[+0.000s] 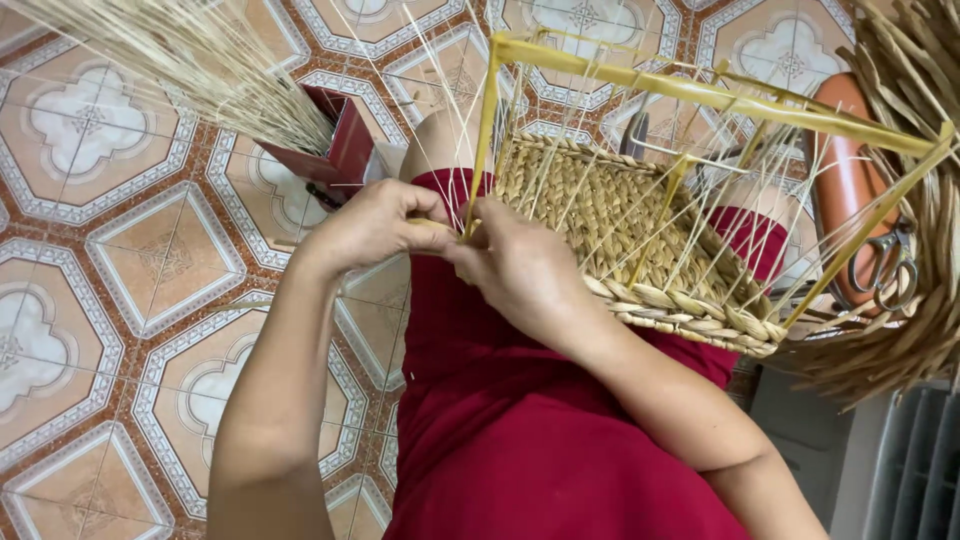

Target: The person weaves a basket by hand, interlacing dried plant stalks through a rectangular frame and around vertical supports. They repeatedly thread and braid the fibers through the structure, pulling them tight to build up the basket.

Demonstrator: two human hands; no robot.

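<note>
A half-woven straw basket (610, 215) on a yellow rod frame (700, 95) rests on my lap, over red clothing. Thin pale strands stick up from its woven base. My left hand (375, 225) pinches a thick straw strand at the frame's near corner post. My right hand (520, 265) meets it from the other side, fingers closed on the same strand beside the post. Both hands touch the basket's corner.
A bundle of dry straw stalks (190, 60) stands in a dark red box (335, 145) on the patterned tile floor (110, 300). At right a heap of flat straw (915, 200), scissors (885, 265) and an orange object (845, 160).
</note>
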